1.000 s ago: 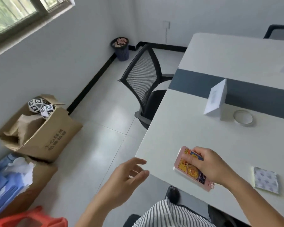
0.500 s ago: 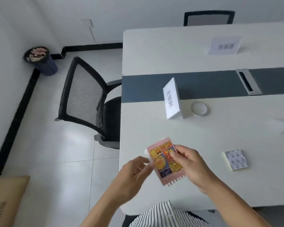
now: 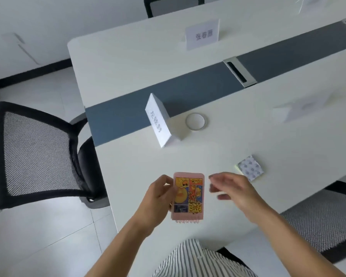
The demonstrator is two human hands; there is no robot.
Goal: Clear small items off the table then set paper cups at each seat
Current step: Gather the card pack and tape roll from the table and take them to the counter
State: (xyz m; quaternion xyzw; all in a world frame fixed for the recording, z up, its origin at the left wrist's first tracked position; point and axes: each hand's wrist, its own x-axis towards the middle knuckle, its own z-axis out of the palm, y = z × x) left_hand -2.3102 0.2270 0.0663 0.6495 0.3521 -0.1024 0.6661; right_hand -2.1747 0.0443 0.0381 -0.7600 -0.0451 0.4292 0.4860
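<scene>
A small pink spiral notebook (image 3: 189, 196) with a yellow cartoon cover is held above the near edge of the white table (image 3: 128, 62). My left hand (image 3: 158, 198) grips it by its left side. Just to its right, my right hand (image 3: 234, 191) hovers with fingers spread and holds nothing. A small patterned paper pad (image 3: 251, 170) lies on the table beyond my right hand. A roll of tape (image 3: 195, 121) lies flat farther back, near the dark centre strip. No paper cups are in view.
Folded white name cards stand on the table: one (image 3: 158, 120) by the tape, one (image 3: 202, 34) on the far side, a blurred one (image 3: 302, 106) at right. A black mesh chair (image 3: 34, 152) stands at the table's left end, another (image 3: 328, 222) at right. A cable slot (image 3: 239, 71) sits in the strip.
The notebook has passed from my right hand to my left hand. My right hand has let go and opened to the right. The view has swung right, from the floor and boxes toward the table.
</scene>
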